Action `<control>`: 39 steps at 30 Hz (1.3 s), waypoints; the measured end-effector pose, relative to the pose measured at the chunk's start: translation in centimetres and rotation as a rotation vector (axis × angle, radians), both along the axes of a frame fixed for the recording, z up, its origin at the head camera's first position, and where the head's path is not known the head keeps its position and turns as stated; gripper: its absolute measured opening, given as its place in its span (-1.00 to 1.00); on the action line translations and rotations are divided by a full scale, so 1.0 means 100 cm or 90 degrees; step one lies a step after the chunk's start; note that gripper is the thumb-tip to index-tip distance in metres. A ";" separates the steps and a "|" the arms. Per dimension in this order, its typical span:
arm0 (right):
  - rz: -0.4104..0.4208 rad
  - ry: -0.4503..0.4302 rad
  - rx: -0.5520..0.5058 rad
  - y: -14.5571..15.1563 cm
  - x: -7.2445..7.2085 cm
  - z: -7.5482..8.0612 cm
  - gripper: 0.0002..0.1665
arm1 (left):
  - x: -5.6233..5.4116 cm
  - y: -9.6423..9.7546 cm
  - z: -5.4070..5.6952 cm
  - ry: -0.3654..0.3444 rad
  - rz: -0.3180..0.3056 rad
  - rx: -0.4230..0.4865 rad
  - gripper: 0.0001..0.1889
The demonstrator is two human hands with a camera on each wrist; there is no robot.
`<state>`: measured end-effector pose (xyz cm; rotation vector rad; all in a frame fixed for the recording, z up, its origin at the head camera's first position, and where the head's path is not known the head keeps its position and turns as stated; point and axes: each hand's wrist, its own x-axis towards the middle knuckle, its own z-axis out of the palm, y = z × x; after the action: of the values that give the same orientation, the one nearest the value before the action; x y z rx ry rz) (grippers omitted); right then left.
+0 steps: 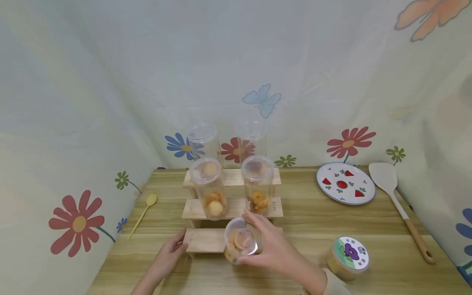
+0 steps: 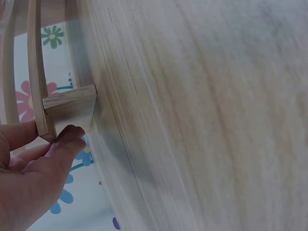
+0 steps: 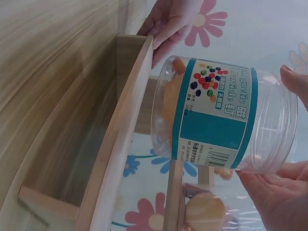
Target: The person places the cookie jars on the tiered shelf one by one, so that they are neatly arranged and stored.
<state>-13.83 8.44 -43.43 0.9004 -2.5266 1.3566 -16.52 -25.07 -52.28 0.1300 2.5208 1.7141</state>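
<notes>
My right hand (image 1: 274, 248) grips a clear plastic jar (image 1: 237, 241) of cookies near its top, thumb on one side and fingers on the other. The right wrist view shows a teal and white label (image 3: 211, 115) around this jar, close over the lowest step. With thumb and fingers my left hand (image 1: 167, 256) holds the left end of that step on a three-tier wooden rack (image 1: 203, 241). Two lidded jars of snacks, a left jar (image 1: 212, 196) and a right jar (image 1: 258, 192), stand on the middle step. Two more clear jars (image 1: 204, 141) stand on the top step.
A round tub (image 1: 348, 258) with a flower-print lid sits at the front right. Behind it lie a patterned plate (image 1: 343, 184) and a white spatula (image 1: 391, 184) with a wooden handle. A yellow spoon (image 1: 147, 205) lies left of the rack. Printed cloth (image 1: 110, 102) hangs around the table.
</notes>
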 end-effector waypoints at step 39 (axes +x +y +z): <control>-0.001 0.054 0.015 -0.059 -0.017 -0.013 0.08 | 0.001 -0.001 -0.003 0.022 -0.007 0.041 -0.48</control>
<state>-15.50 2.50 -44.69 0.9402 -2.4849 1.2631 -16.39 -25.17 -52.59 0.1790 2.4843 1.8059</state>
